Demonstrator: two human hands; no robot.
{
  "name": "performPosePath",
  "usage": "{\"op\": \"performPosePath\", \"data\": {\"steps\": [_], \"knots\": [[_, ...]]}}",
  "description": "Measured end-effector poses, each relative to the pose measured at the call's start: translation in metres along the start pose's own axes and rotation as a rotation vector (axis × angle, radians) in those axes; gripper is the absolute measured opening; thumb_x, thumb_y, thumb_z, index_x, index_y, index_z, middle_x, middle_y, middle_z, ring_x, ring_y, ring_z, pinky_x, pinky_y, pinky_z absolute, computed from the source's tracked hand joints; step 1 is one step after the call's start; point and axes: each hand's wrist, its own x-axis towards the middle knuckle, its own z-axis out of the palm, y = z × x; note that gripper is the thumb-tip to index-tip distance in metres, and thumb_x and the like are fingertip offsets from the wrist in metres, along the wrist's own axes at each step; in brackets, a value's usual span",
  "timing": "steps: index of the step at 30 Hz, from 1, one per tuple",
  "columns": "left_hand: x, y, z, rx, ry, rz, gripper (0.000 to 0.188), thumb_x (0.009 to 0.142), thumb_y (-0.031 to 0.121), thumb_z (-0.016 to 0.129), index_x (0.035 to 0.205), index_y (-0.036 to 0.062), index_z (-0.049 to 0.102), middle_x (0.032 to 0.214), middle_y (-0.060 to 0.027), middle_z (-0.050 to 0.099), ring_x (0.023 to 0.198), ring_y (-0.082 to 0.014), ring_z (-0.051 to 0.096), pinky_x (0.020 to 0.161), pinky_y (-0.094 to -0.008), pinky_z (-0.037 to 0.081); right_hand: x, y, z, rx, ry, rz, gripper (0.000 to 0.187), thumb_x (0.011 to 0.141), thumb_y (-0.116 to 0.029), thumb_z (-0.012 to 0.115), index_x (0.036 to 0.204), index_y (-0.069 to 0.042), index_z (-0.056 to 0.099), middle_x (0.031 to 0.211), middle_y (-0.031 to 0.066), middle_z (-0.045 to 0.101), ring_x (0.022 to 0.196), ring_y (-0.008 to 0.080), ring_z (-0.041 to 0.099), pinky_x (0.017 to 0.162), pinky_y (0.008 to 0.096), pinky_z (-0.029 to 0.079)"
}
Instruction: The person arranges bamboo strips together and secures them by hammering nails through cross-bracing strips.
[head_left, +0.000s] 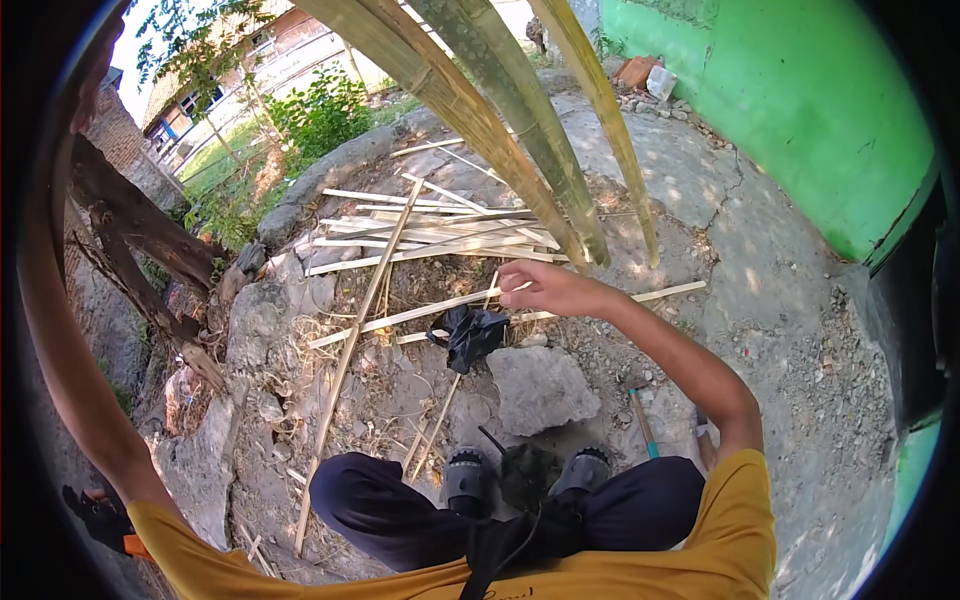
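My right hand (537, 287) reaches forward over the ground, its fingers pinched around a pale bamboo strip (440, 309) beside a black plastic bag (470, 336). My left arm (65, 330) is raised along the left edge; its hand, at the dark upper rim, is too unclear to read. Beyond my right hand lies a loose pile of split bamboo strips (430, 232). One longer strip (352, 340) slants across the ground on the left. Several wide bamboo pieces (520, 110) come down from the top of the view, close behind my right hand.
A flat stone slab (543, 388) lies just before my feet. A tool with a teal handle (644, 425) rests by my right knee. Tree trunks (140, 220) and rocks stand at the left, a green wall (780, 110) at the right. Broken bricks (637, 73) lie behind.
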Motion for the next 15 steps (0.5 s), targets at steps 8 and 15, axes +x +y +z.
{"op": "performPosePath", "data": {"steps": [8, 15], "knots": [[0.006, -0.022, 0.039, -0.061, -0.025, -0.041, 0.047, 0.106, 0.053, 0.053, 0.112, 0.0083, 0.064, 0.062, 0.0057, 0.047, 0.044, -0.0016, 0.044, 0.041, -0.0183, 0.037, -0.021, -0.013, -0.010, 0.733, 0.128, -0.095, 0.099, 0.095, -0.027, 0.073, 0.166, -0.014, 0.006, 0.157, 0.0217, 0.044, 0.142, 0.0336, 0.050, 0.116, 0.0453, 0.041], [0.019, -0.038, 0.061, -0.133, -0.049, -0.041, 0.047, 0.106, 0.053, 0.054, 0.114, 0.0075, 0.065, 0.062, 0.0063, 0.046, 0.045, -0.0006, 0.044, 0.040, -0.0174, 0.036, -0.025, -0.008, -0.057, 1.075, 0.348, -0.409, 0.096, 0.097, -0.009, 0.062, 0.166, -0.030, -0.001, 0.164, 0.0222, 0.033, 0.149, 0.0368, 0.040, 0.122, 0.0498, 0.035]]}}
